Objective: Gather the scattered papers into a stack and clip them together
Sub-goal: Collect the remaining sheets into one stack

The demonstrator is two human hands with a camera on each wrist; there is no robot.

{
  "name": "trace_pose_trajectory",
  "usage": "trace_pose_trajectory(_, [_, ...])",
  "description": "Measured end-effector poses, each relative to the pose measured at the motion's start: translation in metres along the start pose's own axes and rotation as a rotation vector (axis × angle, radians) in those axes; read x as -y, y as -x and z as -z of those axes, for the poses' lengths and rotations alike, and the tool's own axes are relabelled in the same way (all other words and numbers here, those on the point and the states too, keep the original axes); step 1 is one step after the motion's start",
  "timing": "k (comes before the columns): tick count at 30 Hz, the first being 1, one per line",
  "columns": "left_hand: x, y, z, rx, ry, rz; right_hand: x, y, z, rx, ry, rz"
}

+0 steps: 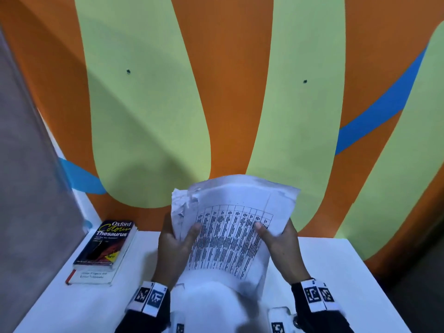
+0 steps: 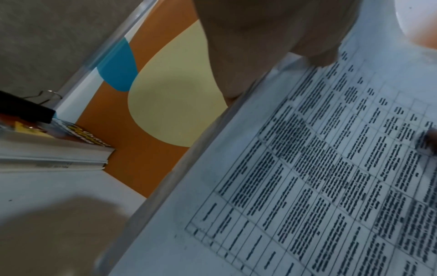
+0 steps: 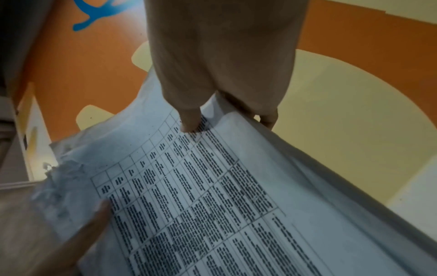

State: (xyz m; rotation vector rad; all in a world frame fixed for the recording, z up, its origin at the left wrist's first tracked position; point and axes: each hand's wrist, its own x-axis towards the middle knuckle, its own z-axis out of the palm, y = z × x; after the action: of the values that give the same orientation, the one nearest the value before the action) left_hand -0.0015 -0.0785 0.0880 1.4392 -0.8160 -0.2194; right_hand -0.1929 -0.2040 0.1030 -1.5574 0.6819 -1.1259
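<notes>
A stack of white papers (image 1: pixel 230 236) with a printed table on the top sheet is held upright above the white table (image 1: pixel 336 272). My left hand (image 1: pixel 175 239) grips the stack's left edge, thumb on the front. My right hand (image 1: pixel 276 236) grips the right edge the same way. The top left corner of the papers is torn and crumpled. In the left wrist view the papers (image 2: pixel 307 177) fill the right side, and a black binder clip (image 2: pixel 28 106) lies on the books. In the right wrist view my right thumb (image 3: pixel 191 119) presses on the papers (image 3: pixel 201 196).
Two books lie stacked at the table's back left, an Oxford Colour Thesaurus (image 1: pixel 108 243) on top. An orange, green and blue painted wall (image 1: pixel 216 92) rises right behind the table. A grey panel (image 1: pixel 28 164) stands on the left.
</notes>
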Motion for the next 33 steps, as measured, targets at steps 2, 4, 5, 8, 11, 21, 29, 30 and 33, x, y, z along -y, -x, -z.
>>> trace_pose_trajectory(2, [-0.004, -0.002, -0.002, -0.017, -0.047, -0.008, 0.001, -0.003, 0.000, -0.021, 0.036, 0.006])
trace_pose_trajectory(4, [0.000, -0.004, -0.002, -0.016, -0.058, 0.001, 0.000, -0.006, 0.000, -0.065, 0.032, -0.001])
trace_pose_trajectory(5, [0.005, -0.005, -0.001, 0.007, -0.074, 0.015, -0.001, -0.006, 0.000, -0.085, 0.028, -0.002])
trace_pose_trajectory(8, [0.022, -0.005, 0.002, 0.072, -0.092, 0.062, -0.003, -0.008, -0.002, -0.136, 0.026, 0.024])
trace_pose_trajectory(11, [0.026, -0.004, 0.002, 0.095, -0.014, 0.072, 0.012, -0.014, -0.002, -0.168, 0.109, 0.190])
trace_pose_trajectory(21, [0.012, -0.010, 0.002, 0.092, 0.010, -0.017, 0.050, -0.051, 0.006, 0.042, 0.642, 0.623])
trace_pose_trajectory(29, [-0.001, -0.014, -0.011, 0.050, 0.043, 0.123, 0.013, -0.032, 0.004, 0.034, 0.125, 0.071])
trace_pose_trajectory(30, [-0.002, -0.016, -0.015, 0.032, 0.036, 0.149, 0.007, -0.028, 0.000, 0.032, 0.148, 0.057])
trace_pose_trajectory(33, [-0.006, -0.023, -0.023, -0.046, 0.058, 0.189, 0.012, -0.024, -0.008, 0.006, 0.183, 0.126])
